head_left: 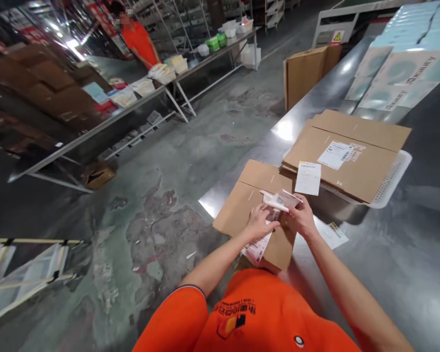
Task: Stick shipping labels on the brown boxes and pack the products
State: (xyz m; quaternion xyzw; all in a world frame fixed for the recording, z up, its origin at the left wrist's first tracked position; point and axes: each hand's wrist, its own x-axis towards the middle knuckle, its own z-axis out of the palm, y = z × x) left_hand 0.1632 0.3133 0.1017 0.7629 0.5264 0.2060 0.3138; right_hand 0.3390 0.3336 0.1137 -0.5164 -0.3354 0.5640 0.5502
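Observation:
My right hand (303, 217) is closed on a small bunch of folded white printed labels (284, 199), pinched between thumb and fingers. My left hand (257, 222) meets the same labels from the other side, fingers curled at their lower edge and thumb stretched toward my right hand. Both hands are above a flat brown cardboard box (251, 188) at the metal table's near edge. Below my left hand, another printed label (257, 248) lies on the cardboard, partly covered by the hand. How the left fingertips grip the paper is partly hidden.
Flattened cartons with labels (352, 156) rest on a white plastic basket (398, 181) to the right. A loose label (335, 235) lies on the metal table (388, 259). Light-blue packs (399, 73) are stacked behind. Across the aisle, a person (141, 41) stands by a long table (113, 115).

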